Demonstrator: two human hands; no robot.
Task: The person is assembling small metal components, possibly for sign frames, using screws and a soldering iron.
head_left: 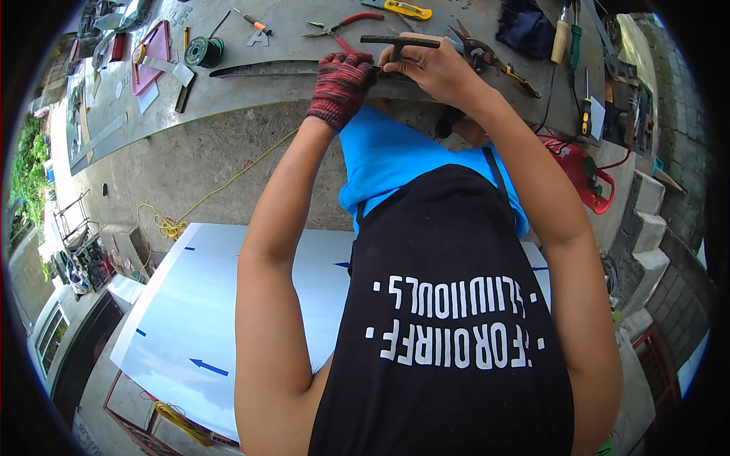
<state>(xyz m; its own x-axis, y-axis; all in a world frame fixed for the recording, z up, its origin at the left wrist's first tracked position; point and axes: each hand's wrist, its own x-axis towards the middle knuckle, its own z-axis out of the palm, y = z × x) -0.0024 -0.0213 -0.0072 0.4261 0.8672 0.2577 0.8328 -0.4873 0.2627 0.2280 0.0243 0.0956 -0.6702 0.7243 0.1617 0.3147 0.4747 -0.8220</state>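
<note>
My left hand (340, 90), in a red and black knit glove, is closed around a long, thin, dark curved strip (262, 69). The strip sticks out to the left of the glove, over the near edge of the grey worktable (258, 45). Close beside it, my bare right hand (445, 70) pinches a dark T-shaped metal tool (400, 41) by its stem, its crossbar lying level above the fingers. Where the tool and the strip meet is hidden by my fingers. Red-handled pliers (331, 27) lie just beyond my left hand.
Tin snips (474, 50), a yellow utility knife (409, 9) and dark blue cloth (525, 29) lie beyond my right hand. A green wire spool (204, 52) sits left. A yellow-black screwdriver (586, 110) and red machine (572, 169) are right. Yellow cord (170, 226) crosses the floor.
</note>
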